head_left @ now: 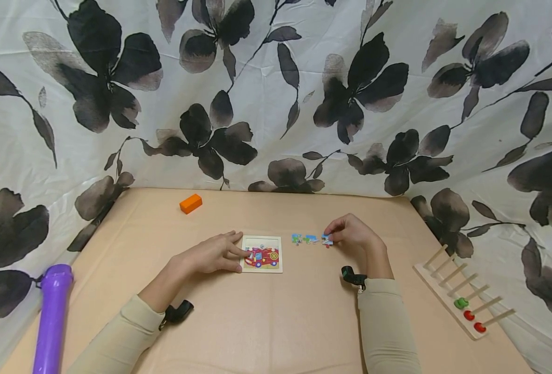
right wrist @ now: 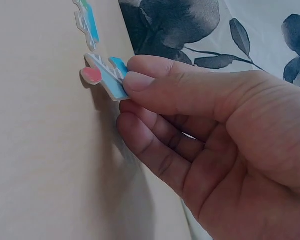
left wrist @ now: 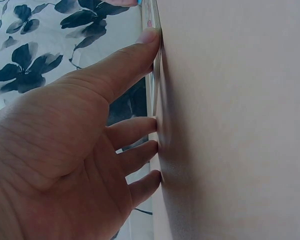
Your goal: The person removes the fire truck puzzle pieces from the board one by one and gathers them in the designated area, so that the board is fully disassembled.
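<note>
A square puzzle board (head_left: 281, 255) with a red fire truck picture lies on the table. My left hand (head_left: 214, 254) rests at its left side, fingers extended over the edge; in the left wrist view the thumb (left wrist: 135, 47) touches the board's thin edge (left wrist: 156, 75). To the right, my right hand (head_left: 359, 236) pinches a blue jigsaw piece (right wrist: 110, 82) with a red spot between thumb and fingers, tilted up from the table. Left of it lie a blue-and-white piece (head_left: 311, 239) and a blue-green piece (head_left: 297, 239) in a row.
An orange block (head_left: 191, 203) sits at the back left. A purple tube (head_left: 53, 317) stands at the left edge. On the right is a wooden peg rack (head_left: 444, 296) holding a green and two red pieces. Floral cloth (head_left: 276, 93) hangs behind the table.
</note>
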`<state>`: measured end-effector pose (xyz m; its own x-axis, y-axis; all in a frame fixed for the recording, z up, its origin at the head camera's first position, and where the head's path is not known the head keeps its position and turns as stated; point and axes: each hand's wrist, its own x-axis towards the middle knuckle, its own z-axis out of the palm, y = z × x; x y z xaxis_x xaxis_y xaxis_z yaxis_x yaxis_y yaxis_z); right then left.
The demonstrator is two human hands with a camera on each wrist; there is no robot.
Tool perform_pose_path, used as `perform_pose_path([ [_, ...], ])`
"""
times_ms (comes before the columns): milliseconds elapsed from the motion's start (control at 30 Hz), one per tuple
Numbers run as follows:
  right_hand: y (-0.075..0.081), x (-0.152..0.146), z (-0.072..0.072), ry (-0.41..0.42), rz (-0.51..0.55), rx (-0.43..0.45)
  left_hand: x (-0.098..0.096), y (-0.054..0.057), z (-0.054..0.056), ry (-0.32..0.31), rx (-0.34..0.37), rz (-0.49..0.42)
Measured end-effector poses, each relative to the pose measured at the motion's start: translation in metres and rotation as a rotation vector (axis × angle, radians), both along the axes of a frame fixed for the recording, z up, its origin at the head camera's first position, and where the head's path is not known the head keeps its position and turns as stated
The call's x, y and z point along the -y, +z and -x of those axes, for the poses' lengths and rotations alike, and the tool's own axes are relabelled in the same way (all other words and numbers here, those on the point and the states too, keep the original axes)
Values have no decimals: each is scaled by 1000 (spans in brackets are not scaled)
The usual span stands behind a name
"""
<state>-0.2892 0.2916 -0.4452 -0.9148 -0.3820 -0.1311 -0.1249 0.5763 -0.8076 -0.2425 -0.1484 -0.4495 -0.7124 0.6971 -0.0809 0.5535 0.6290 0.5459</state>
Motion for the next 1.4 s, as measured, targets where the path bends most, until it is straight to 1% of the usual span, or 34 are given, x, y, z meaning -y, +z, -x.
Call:
perform_pose_path([
  [200,-1,2,0,-30,-47,-14,1,1,-2,-23,-21,-10],
  [400,-2,2,0,-35,-76,-35,1,1,-2,-20,-18,-9],
  [633,-3,3,1,-49,-99,-39,1,0,-2,-23,-24,-5],
  [767,-3,4,0,-45,-101,-50,1,0,-2,-22,-27,-4],
  [800,0,6,-2,-45,-97,-45,1,0,-2,-21,-24,-4],
  [1000,1,6,-3,-21,-73,-39,1,1,-3,-20,-20,-3],
  [1033,-3,5,-1,-19,-74,-44,1,1,-3,-20,-20,-2],
  [1200,-5,4,0,-24,-67,-43,1,1,-2,-15,-13,-1],
  [1400,-6,5,0,-37,-88,-42,1,1,-1,-7,-2,-5],
])
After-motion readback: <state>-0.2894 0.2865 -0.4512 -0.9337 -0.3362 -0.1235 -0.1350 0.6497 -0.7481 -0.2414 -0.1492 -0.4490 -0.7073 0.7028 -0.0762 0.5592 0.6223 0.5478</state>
